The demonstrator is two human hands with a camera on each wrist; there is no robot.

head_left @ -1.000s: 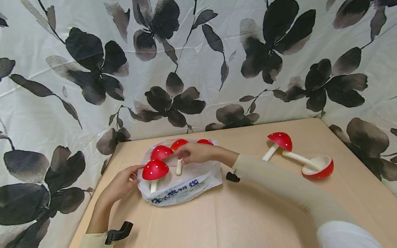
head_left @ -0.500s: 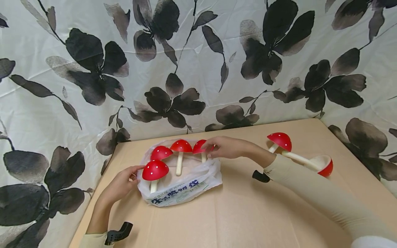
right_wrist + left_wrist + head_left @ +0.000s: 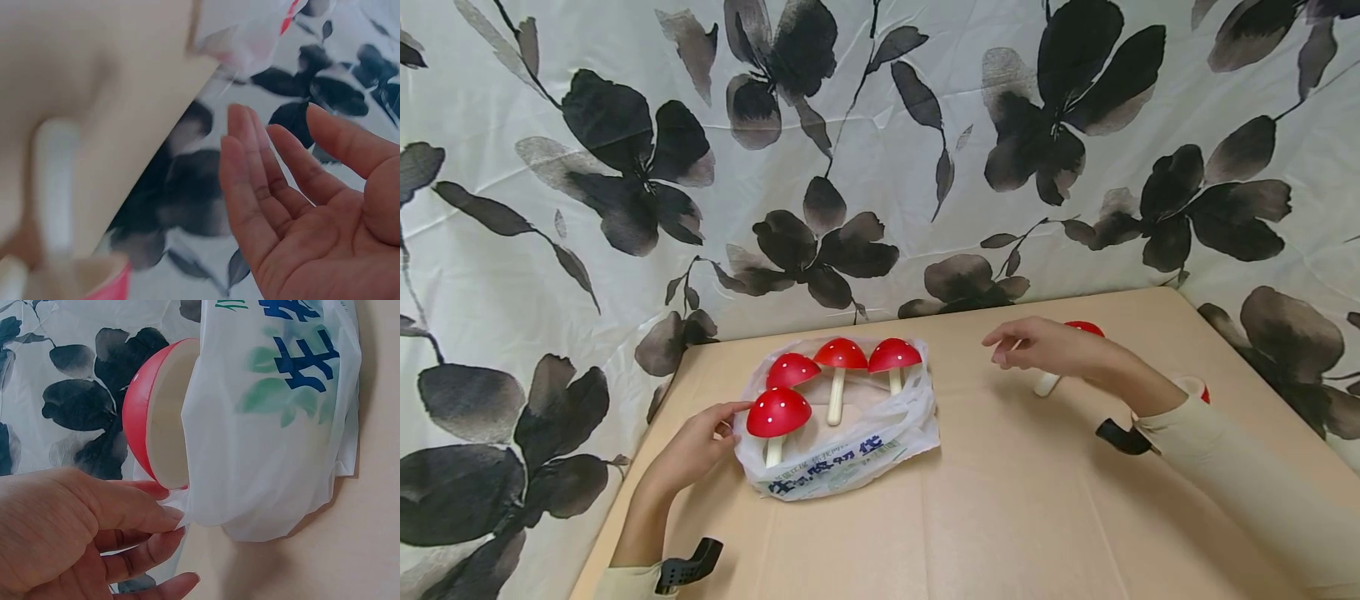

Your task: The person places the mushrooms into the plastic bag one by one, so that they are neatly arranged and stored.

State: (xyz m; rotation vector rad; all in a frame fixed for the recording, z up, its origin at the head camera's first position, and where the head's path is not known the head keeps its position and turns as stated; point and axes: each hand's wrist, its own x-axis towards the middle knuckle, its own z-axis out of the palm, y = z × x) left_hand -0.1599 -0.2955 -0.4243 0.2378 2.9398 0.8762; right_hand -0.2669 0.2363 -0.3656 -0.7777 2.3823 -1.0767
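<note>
A white plastic bag (image 3: 880, 458) with blue lettering lies with its mouth spread on the table. Several red-capped toy mushrooms with pale stems sit in it, the nearest mushroom (image 3: 778, 412) at its left side and another mushroom (image 3: 895, 356) at its right. My left hand (image 3: 696, 446) pinches the bag's edge between thumb and finger, beside the nearest cap, as the left wrist view shows. Over the table to the right of the bag is my right hand (image 3: 1045, 346), fingers relaxed and holding nothing. It partly covers a mushroom (image 3: 1084, 327) lying behind it.
Another mushroom (image 3: 1197, 387) lies farther right, mostly hidden by the right forearm. The tan table (image 3: 985, 500) ends at the back against a white cloth (image 3: 925, 167) printed with dark flowers. A black device (image 3: 691, 565) is strapped to the left wrist.
My right hand has let go of a mushroom in the bag and moved right, past the bag's right mushroom, toward the loose ones. My left hand has stayed at the bag's edge.
</note>
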